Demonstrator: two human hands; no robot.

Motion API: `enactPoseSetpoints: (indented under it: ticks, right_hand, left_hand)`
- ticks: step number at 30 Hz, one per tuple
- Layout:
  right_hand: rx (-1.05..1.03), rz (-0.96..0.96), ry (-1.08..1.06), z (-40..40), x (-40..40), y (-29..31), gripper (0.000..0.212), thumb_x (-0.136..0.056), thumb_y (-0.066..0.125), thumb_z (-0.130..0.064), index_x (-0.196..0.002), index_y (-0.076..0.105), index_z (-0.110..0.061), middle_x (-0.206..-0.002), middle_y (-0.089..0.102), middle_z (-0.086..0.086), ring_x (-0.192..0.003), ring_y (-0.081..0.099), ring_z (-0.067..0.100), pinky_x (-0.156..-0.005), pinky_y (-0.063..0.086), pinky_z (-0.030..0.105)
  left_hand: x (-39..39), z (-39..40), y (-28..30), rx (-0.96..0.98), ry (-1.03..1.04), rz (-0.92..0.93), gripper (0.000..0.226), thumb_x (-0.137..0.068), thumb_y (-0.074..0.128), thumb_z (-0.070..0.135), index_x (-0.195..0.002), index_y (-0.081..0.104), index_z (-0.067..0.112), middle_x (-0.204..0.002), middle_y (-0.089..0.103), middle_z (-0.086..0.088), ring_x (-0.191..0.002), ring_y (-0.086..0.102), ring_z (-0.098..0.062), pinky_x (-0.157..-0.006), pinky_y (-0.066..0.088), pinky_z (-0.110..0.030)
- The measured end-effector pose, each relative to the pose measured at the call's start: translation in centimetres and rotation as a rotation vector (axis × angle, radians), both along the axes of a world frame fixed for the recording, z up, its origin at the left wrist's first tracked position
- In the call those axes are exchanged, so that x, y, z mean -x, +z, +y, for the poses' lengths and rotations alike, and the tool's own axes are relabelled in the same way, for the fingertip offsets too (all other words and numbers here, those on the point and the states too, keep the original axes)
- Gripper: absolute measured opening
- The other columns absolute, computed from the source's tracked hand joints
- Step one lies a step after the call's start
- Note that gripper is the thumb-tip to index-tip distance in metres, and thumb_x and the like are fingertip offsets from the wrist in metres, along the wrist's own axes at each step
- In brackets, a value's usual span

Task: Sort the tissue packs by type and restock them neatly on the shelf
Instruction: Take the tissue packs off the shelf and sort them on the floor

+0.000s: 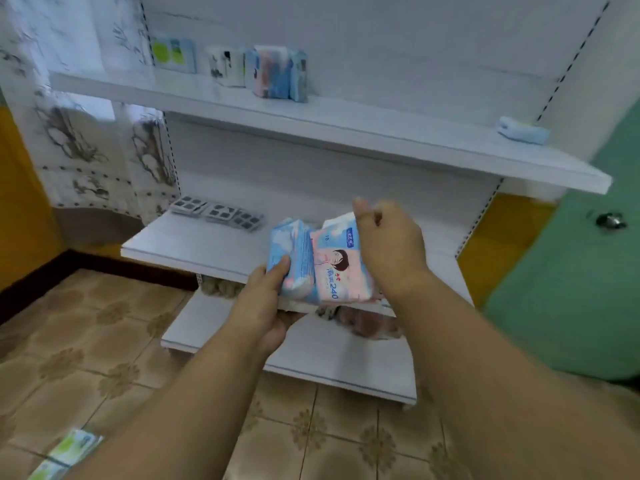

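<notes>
Tissue packs (322,265) before dark trays (221,214)

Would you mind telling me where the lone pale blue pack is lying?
The pale blue pack lies flat at the far right end of the top shelf, apart from the standing packs on its left side.

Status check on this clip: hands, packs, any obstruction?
Left hand holds blue and pink packs by middle shelf. Right hand loosely curled above them, holding nothing. No obstruction seen.
</notes>
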State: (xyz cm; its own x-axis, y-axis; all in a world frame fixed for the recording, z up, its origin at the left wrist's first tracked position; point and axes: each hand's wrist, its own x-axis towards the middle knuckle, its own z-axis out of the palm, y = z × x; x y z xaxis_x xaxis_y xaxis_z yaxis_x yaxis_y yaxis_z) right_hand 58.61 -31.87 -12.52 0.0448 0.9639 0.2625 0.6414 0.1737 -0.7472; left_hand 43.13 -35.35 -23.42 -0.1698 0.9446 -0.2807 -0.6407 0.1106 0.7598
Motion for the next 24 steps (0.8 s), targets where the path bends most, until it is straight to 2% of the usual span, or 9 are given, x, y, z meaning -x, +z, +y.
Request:
enactPoseSetpoints:
  ticks: [3, 6, 8, 10, 13, 15, 19, 22, 24]
  right_hand:
    - [0.166, 0.104, 0.055, -3.2, -6.6, -3.7, 0.032, -0.091, 0.049, -0.063, -0.094, 0.047, -0.031, -0.099, 0.063, -0.002, -0.084, 0.067, 0.014, -0.073, 0.059, 0.039]
    - [0.195, 0.07, 0.071, -6.9, -14.7, -7.8, 0.048, -0.079, 0.074, -0.052, -0.112, 0.043, -0.034, -0.113, 0.057, -0.003, -0.096, 0.062, 0.012, -0.077, 0.057, 0.034]
    - [0.25, 0.18, 0.016, -9.8, -20.4, -10.8, 0.049, -0.081, 0.078, -0.035, -0.114, 0.043, -0.032, -0.11, 0.059, -0.004, -0.092, 0.064, 0.009, -0.068, 0.058, 0.026]
    - [0.361, 0.334, -0.06, -12.4, -25.8, -14.2, 0.046, -0.084, 0.077, -0.026, -0.115, 0.043, -0.027, -0.105, 0.061, -0.006, -0.081, 0.067, 0.004, -0.054, 0.055, 0.02]
    - [0.509, 0.485, -0.185, -15.6, -31.4, -20.6, 0.049, -0.084, 0.078, -0.027, -0.116, 0.041, -0.02, -0.095, 0.06, -0.009, -0.061, 0.065, -0.003, -0.042, 0.048, 0.016]
    - [0.592, 0.576, -0.261, -16.9, -33.2, -25.8, 0.052, -0.082, 0.08, -0.028, -0.115, 0.041, -0.018, -0.097, 0.062, -0.007, -0.07, 0.07, 0.005, -0.051, 0.057, 0.023]
    - [0.788, 0.789, -0.378, -19.3, -34.7, -37.4, 0.053, -0.075, 0.085, -0.024, -0.114, 0.05, -0.018, -0.107, 0.071, 0.007, -0.082, 0.075, 0.028, -0.069, 0.058, 0.06]
    - [0.906, 0.861, -0.437, -21.0, -35.7, -47.0, 0.048, -0.078, 0.083, -0.02, -0.116, 0.056, -0.011, -0.099, 0.075, 0.013, -0.082, 0.074, 0.032, -0.072, 0.057, 0.062]
    - [0.977, 0.891, -0.458, -22.1, -35.9, -53.8, 0.046, -0.083, 0.078, -0.02, -0.12, 0.057, -0.004, -0.1, 0.074, 0.017, -0.085, 0.074, 0.034, -0.071, 0.058, 0.058]
  left_hand:
    - [-6.3, -1.8, -2.9, 0.045, -0.087, 0.014, 0.044, -0.095, 0.059, 0.037, -0.133, 0.053, 0.017, -0.123, 0.068, -0.012, -0.108, 0.067, -0.033, -0.068, 0.056, -0.041]
    - [-14.2, -4.5, -6.0, 0.102, -0.205, 0.002, 0.045, -0.094, 0.057, 0.039, -0.134, 0.055, 0.018, -0.123, 0.068, -0.011, -0.112, 0.065, -0.033, -0.076, 0.057, -0.042]
    - [-19.6, -6.9, -8.6, 0.17, -0.24, -0.02, 0.045, -0.095, 0.055, 0.039, -0.134, 0.056, 0.016, -0.123, 0.068, -0.013, -0.11, 0.065, -0.033, -0.079, 0.056, -0.045]
    - [-24.0, -9.4, -11.9, 0.259, -0.258, -0.078, 0.044, -0.097, 0.053, 0.038, -0.133, 0.056, 0.013, -0.125, 0.067, -0.014, -0.116, 0.062, -0.034, -0.095, 0.049, -0.052]
    - [-27.8, -12.8, -17.0, 0.38, -0.273, -0.146, 0.036, -0.098, 0.051, 0.034, -0.124, 0.063, 0.012, -0.121, 0.069, -0.012, -0.114, 0.063, -0.032, -0.109, 0.039, -0.054]
    - [-28.9, -14.3, -20.6, 0.441, -0.301, -0.171, 0.035, -0.098, 0.052, 0.033, -0.122, 0.064, 0.012, -0.121, 0.069, -0.012, -0.112, 0.065, -0.032, -0.106, 0.042, -0.055]
    - [-29.4, -17.4, -29.9, 0.568, -0.355, -0.148, 0.05, -0.089, 0.057, 0.036, -0.133, 0.057, 0.013, -0.127, 0.066, -0.014, -0.114, 0.065, -0.035, -0.092, 0.053, -0.056]
    - [-29.7, -19.5, -39.4, 0.666, -0.381, -0.061, 0.064, -0.083, 0.062, 0.044, -0.142, 0.048, 0.022, -0.133, 0.062, -0.011, -0.113, 0.064, -0.037, -0.079, 0.056, -0.054]
    - [-30.0, -20.8, -45.6, 0.734, -0.399, 0.027, 0.052, -0.092, 0.056, 0.046, -0.139, 0.052, 0.024, -0.127, 0.067, -0.009, -0.109, 0.067, -0.033, -0.078, 0.057, -0.052]
